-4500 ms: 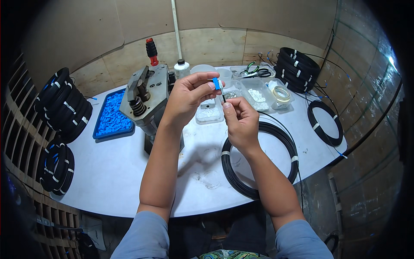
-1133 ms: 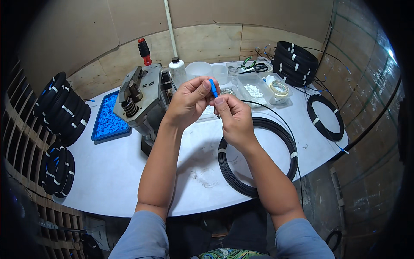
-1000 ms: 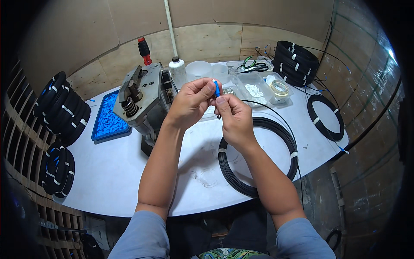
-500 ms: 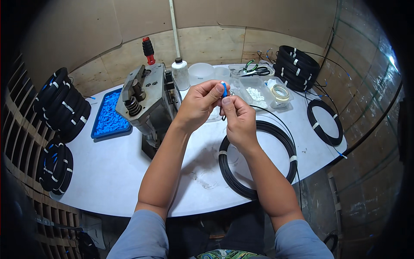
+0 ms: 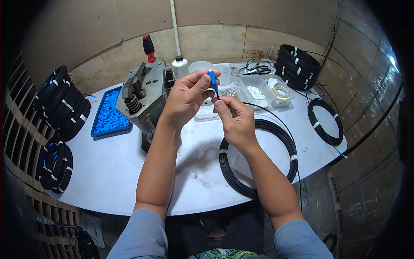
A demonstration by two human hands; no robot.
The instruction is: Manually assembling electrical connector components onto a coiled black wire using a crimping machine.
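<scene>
While both forearms come up from the 6 o'clock edge, the closest thing on the white table (image 5: pixel 108 172) is the big black cable coil (image 5: pixel 258 159) lying flat at about 4 o'clock from the hands, right under the right wrist. A thin black strand runs up from it into the right hand (image 5: pixel 235 118), whose grip is pinched shut on that strand just below the connector. The left hand (image 5: pixel 187 93) has its thumb and forefinger closed on a small blue connector (image 5: pixel 212 79), held upright above the table, fingertips of both hands nearly touching.

At 9 o'clock from the hands sits a grey metal press tool (image 5: pixel 144 95) with a red-tipped handle, half blocked by the left forearm. Further left is a blue tray (image 5: pixel 108 114) of blue bits. Behind the hands at 12 there's a white bottle (image 5: pixel 180 67) and clear plastic trays (image 5: pixel 254 90); what's in them is too small to tell, and the hands cover part of one. A tape roll (image 5: pixel 281 91) sits at 2 o'clock, with stacked black coils (image 5: pixel 299 64) farther back. More coils at the left edge (image 5: pixel 60 101) are bent by the lens.
</scene>
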